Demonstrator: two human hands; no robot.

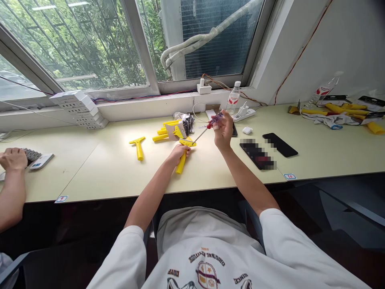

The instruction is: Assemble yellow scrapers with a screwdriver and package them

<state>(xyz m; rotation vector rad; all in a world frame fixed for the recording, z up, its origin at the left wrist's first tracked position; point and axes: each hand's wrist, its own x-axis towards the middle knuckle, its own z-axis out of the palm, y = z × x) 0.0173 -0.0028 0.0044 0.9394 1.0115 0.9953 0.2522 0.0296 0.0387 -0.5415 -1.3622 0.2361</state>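
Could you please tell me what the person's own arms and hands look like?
The person wears a loose white T-shirt with wide short sleeves and a printed chest emblem. Forearms, left hand and right hand are bare, ungloved; a pale band seems to circle one right finger.

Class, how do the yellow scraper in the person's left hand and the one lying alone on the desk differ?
The held scraper is gripped in the left hand; the lone scraper lies flat on the desk. A screwdriver tip reaches the held scraper's head; nothing touches the lone scraper. Both are yellow, T-shaped.
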